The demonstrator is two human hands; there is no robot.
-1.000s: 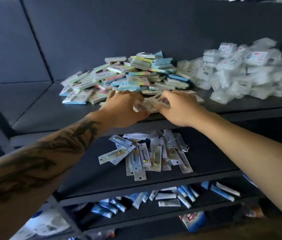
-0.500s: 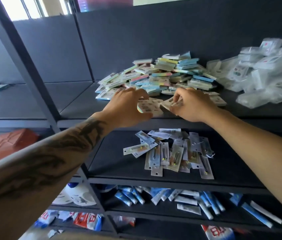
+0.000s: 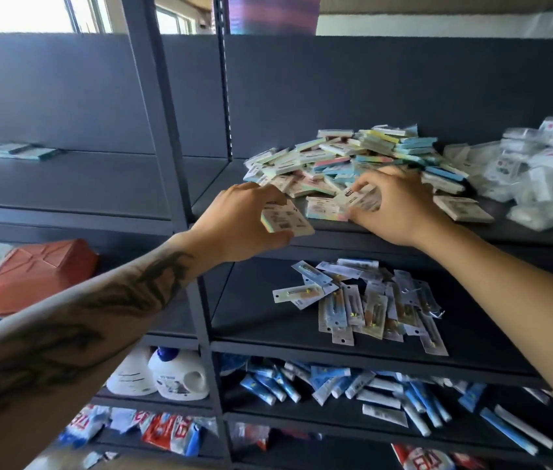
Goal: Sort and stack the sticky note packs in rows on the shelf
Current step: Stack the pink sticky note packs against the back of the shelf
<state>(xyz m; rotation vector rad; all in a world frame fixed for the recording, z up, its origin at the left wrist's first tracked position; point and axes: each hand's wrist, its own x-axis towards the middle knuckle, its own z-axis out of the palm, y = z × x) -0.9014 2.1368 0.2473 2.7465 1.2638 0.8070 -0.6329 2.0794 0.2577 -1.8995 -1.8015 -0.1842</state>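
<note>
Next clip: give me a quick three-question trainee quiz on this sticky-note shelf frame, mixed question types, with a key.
1. True or false: the left hand holds a sticky note pack in its grip.
2. Where does the loose heap of sticky note packs lie? A) top shelf B) floor C) red box
3. Fill in: the right hand pinches a second ____ at the heap's front edge.

Key: 1 true; 2 A; 3 pack.
</note>
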